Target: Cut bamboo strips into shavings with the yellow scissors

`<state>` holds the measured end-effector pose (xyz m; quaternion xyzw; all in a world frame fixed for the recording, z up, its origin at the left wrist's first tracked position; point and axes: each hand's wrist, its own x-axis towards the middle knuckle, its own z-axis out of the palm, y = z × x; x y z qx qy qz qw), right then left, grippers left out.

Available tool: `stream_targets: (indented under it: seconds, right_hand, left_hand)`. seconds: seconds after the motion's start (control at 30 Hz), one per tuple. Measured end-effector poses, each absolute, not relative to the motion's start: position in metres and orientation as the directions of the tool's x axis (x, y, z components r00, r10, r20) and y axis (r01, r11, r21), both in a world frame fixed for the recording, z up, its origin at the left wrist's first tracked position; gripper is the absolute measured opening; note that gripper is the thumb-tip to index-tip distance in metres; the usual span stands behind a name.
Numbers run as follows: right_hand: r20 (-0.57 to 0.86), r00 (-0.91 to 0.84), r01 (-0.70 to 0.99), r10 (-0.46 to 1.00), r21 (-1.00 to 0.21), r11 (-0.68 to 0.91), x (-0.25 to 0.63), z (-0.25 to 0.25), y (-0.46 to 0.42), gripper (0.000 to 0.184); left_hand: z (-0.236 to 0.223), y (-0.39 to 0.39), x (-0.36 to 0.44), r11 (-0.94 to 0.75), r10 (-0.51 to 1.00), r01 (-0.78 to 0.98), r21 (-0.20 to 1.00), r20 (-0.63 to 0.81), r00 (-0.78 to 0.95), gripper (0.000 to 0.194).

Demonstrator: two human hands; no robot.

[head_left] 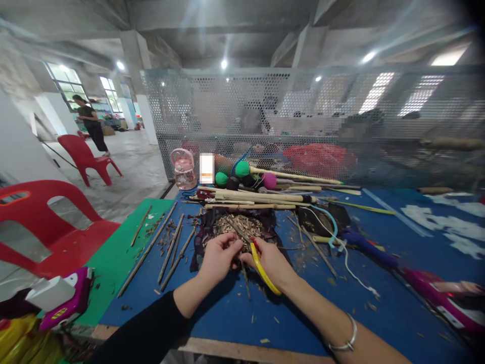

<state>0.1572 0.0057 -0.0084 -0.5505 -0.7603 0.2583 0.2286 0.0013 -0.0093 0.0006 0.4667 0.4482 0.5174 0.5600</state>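
My right hand (271, 258) is wrapped around a yellow-handled tool that looks like pruning shears (263, 273). Most of its cutting end is hidden by the fingers. Close beside it, my left hand (220, 257) has its fingertips pinched together; what they hold is hidden. Both hands are over a dark cloth (206, 222) bearing a heap of small chopped brown pieces (246, 222). A thin dark stick (237, 227) slants over the heap to the fingers, and a twig (246, 283) shows below the hands.
Several brown sticks (170, 247) lie on the blue tabletop (212, 316) at left. Pale sticks and ball-headed mallets (242, 169) lie behind the cloth, beside a pink bottle (184, 169). A perforated metal screen (227, 111) stands behind. Red chairs (76, 232) and another person (91, 124) are at left.
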Motion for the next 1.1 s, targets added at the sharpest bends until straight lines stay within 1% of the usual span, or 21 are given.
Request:
stream_targets:
  seconds: [0.07, 0.13, 0.23, 0.3, 0.37, 0.43, 0.53, 0.6, 0.77, 0.97, 1.03, 1.1]
  right_hand:
    - [0.055, -0.274, 0.724, 0.960, -0.645, 0.243, 0.159, -0.009, 0.008, 0.035]
    - [0.050, -0.290, 0.699, 0.956, -0.671, 0.248, 0.160, -0.009, 0.010, 0.034]
    - [0.045, -0.389, 0.610, 0.920, -0.736, 0.293, 0.162, -0.010, 0.014, 0.034]
    - [0.035, -0.416, 0.594, 0.908, -0.746, 0.301, 0.163, -0.010, 0.016, 0.036]
    - [0.031, -0.380, 0.647, 0.925, -0.705, 0.290, 0.165, -0.009, 0.017, 0.036]
    - [0.045, -0.318, 0.726, 0.947, -0.631, 0.274, 0.166, -0.006, 0.015, 0.034]
    - [0.054, -0.277, 0.792, 0.959, -0.552, 0.260, 0.165, -0.001, 0.010, 0.036]
    - [0.068, -0.287, 0.789, 0.955, -0.549, 0.276, 0.162, 0.001, 0.006, 0.040]
    - [0.167, -0.323, 0.766, 0.931, -0.531, 0.361, 0.155, 0.004, 0.002, 0.046]
    - [0.035, -0.236, 0.863, 0.971, -0.451, 0.226, 0.156, 0.006, 0.003, 0.038]
    - [0.027, -0.231, 0.870, 0.973, -0.442, 0.219, 0.158, 0.003, 0.006, 0.037]
    - [0.018, -0.248, 0.857, 0.969, -0.461, 0.228, 0.160, -0.001, 0.009, 0.037]
  left_hand:
    - [0.002, -0.010, 0.001, 0.029, 0.997, -0.158, 0.987, -0.018, 0.073, 0.033]
    - [0.003, -0.010, 0.000, 0.032, 0.995, -0.166, 0.986, -0.016, 0.098, 0.033]
    - [0.003, -0.010, 0.000, 0.050, 0.993, -0.187, 0.981, -0.028, 0.116, 0.033]
    - [0.003, -0.009, 0.000, 0.063, 0.993, -0.204, 0.977, -0.042, 0.106, 0.033]
    - [0.002, -0.008, 0.000, 0.074, 0.995, -0.228, 0.971, -0.058, 0.079, 0.035]
    - [0.000, -0.006, 0.000, 0.080, 0.997, -0.251, 0.965, -0.071, 0.042, 0.037]
    - [-0.001, -0.005, 0.000, 0.078, 0.997, -0.259, 0.963, -0.078, 0.012, 0.034]
    - [-0.002, -0.006, 0.001, 0.075, 0.997, -0.253, 0.965, -0.073, 0.015, 0.030]
    - [-0.003, -0.007, 0.003, 0.051, 0.998, -0.231, 0.972, -0.043, 0.040, 0.028]
    - [-0.007, -0.005, 0.001, 0.001, 0.999, -0.133, 0.991, 0.003, 0.036, 0.030]
    - [-0.009, -0.004, 0.000, 0.010, 1.000, -0.124, 0.992, -0.007, 0.027, 0.031]
    - [-0.011, -0.002, 0.000, 0.024, 1.000, -0.138, 0.990, -0.022, 0.018, 0.032]
